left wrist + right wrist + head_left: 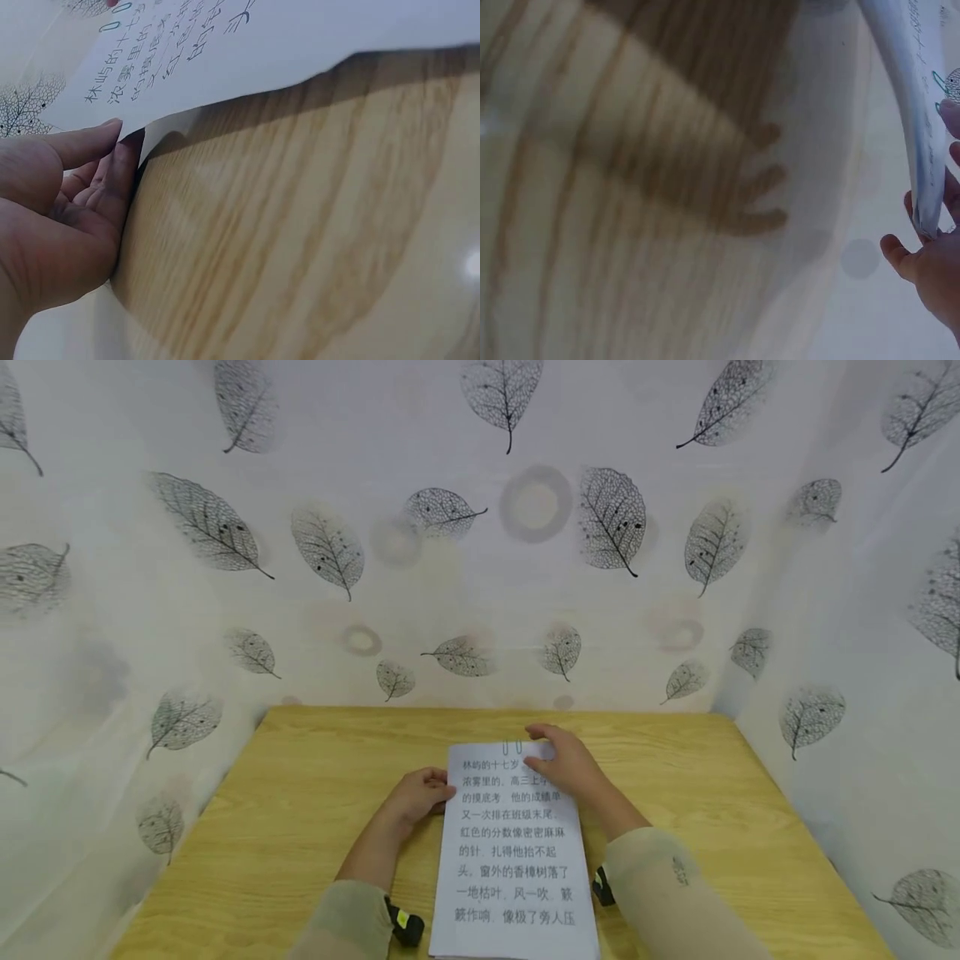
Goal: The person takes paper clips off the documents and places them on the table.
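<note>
A tall stack of white paper sheets (510, 860) printed with large Chinese text stands in the middle, in front of me. Two green paper clips (512, 747) sit on its top edge. At the upper left edge my left hand (422, 795) pinches the sheets, thumb on the printed face and fingers behind, as the left wrist view shows. My right hand (564, 764) is at the upper right corner with thumb and fingers spread apart. In the right wrist view this hand (937, 277) is partly cut off, with a finger behind the paper's edge (922, 150).
The sheets are over a light wood-grain table (300, 827). White curtains with dark leaf prints (615, 518) hang behind and on both sides. A black device (407, 927) is strapped at the left wrist, another (602, 887) at the right.
</note>
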A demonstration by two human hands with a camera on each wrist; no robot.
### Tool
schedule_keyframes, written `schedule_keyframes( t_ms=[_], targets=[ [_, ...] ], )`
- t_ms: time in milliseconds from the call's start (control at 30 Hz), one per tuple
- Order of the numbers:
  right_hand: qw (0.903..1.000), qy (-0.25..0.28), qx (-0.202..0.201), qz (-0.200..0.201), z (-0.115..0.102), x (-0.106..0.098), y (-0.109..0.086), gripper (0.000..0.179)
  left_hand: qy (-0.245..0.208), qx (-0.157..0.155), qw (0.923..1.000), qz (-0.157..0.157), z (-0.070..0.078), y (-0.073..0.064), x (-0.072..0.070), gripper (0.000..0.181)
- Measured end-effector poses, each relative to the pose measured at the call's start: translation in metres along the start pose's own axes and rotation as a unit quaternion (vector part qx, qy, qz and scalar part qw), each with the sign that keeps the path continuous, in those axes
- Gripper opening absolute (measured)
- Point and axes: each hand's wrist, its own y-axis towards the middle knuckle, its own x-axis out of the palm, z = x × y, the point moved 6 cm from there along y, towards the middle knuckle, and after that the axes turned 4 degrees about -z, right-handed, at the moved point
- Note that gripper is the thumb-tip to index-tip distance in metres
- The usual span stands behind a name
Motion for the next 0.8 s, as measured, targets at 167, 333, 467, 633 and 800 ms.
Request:
schedule_keyframes(
  t_ms=[167,333,467,633,800],
  targets=[
    [0.9996,0.016,0.019,0.015,-0.001,0.005,-0.001,0.055,-0.006,0.002,1.0000,-0.007,-0.001,0.002,0.000,0.031],
    [0.9989,0.003,0.032,0.035,-0.002,0.007,-0.002,0.048,-0.008,0.003,0.9999,-0.011,0.000,0.002,0.002,0.030],
    [0.9985,-0.028,0.010,0.046,-0.005,0.007,-0.001,0.044,-0.008,0.005,0.9999,-0.008,-0.001,0.002,0.002,0.028],
    [0.9969,-0.056,-0.017,0.053,-0.009,0.008,0.000,0.043,-0.008,0.009,0.9999,-0.005,-0.001,0.000,0.001,0.028],
    [0.9957,-0.069,-0.021,0.058,-0.013,0.010,-0.003,0.043,-0.012,0.008,0.9999,-0.003,-0.001,-0.003,0.001,0.027]
  ],
)
